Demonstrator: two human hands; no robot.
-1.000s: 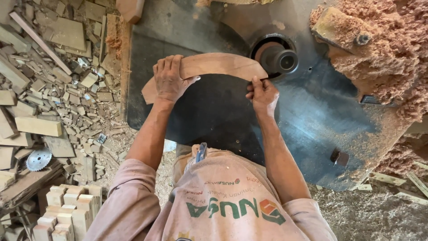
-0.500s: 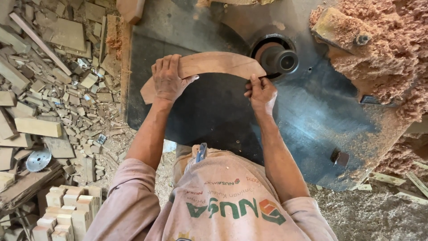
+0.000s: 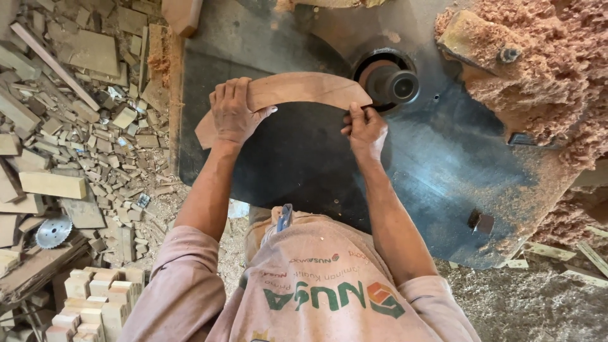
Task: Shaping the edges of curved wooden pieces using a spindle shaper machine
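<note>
A dark metal table (image 3: 443, 183) fills the middle, with a spindle (image 3: 394, 85) just beyond the fingers. Sawdust (image 3: 551, 69) heaps to their right. Left of them, wood offcuts (image 3: 76, 126) litter the floor, with a saw blade (image 3: 53, 231) and stacked blocks (image 3: 95, 297) nearer the body.

Views: one, head-worn | Faces: steeply down, over the person's own chest | Range: close, arm's reach of dark machine table (image 3: 304, 164)
</note>
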